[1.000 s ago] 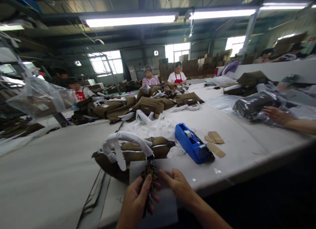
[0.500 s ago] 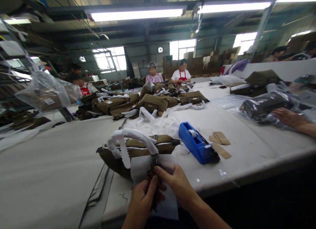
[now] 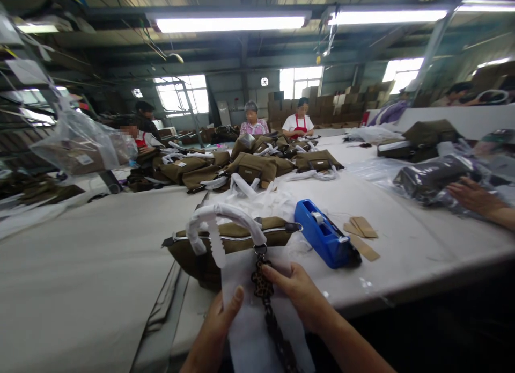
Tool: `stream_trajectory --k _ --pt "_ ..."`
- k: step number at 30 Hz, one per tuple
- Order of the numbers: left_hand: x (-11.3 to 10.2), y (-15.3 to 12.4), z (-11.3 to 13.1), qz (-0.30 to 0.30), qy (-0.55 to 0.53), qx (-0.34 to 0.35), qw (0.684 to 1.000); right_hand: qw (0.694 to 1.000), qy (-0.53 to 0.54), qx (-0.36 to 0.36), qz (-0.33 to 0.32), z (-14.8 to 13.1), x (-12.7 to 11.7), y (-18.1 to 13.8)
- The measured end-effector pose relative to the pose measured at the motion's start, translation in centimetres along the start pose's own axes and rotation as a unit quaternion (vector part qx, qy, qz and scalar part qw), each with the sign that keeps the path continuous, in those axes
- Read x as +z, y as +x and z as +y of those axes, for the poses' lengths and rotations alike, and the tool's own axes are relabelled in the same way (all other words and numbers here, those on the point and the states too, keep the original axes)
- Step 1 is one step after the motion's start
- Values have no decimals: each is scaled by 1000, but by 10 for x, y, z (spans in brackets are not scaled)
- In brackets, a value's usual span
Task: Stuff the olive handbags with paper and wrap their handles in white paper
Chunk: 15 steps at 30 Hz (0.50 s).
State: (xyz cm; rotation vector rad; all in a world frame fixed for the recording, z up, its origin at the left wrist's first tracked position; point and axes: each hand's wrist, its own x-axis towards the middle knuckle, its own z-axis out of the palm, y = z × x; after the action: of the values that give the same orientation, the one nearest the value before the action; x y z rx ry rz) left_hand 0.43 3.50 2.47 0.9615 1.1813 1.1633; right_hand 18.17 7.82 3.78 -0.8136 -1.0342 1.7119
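An olive handbag point(image 3: 237, 241) with a silver zip lies on the table, its handle point(image 3: 235, 212) wrapped in white. From a ring on the handle hangs a leopard-print charm point(image 3: 262, 284) with a dark chain-like strap point(image 3: 279, 335) trailing down over a white sheet point(image 3: 241, 341). My right hand point(image 3: 301, 298) is closed, its thumb pressing the charm against the sheet. My left hand point(image 3: 215, 330) grips the sheet's left edge, thumb in front and the other fingers hidden behind.
Right of the bag stands a blue tape dispenser point(image 3: 325, 236), beside brown cardboard tags point(image 3: 362, 228). Several olive bags point(image 3: 251, 169) are heaped further back. Another person's hand point(image 3: 475, 196) touches a plastic-wrapped dark bundle point(image 3: 436, 174) at right. Several people sit beyond.
My left hand has left the charm and moved down-left to the sheet's edge. The charm is now more visible, and its dark strap hangs extended down the sheet.
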Motion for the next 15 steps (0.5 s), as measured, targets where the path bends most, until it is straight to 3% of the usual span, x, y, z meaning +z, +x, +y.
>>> stream_trajectory --k 5,8,11,15 --pt "19 8 -3 82 157 71 982 996 -62 -25 55 10 0 5" --pt "30 7 -6 147 119 55 980 990 -111 -45 72 19 -4 7" --pt "36 4 -5 164 95 50 980 988 -139 -48 56 21 -12 3" --pt "36 2 -3 166 82 55 981 998 56 7 7 24 -23 -7"
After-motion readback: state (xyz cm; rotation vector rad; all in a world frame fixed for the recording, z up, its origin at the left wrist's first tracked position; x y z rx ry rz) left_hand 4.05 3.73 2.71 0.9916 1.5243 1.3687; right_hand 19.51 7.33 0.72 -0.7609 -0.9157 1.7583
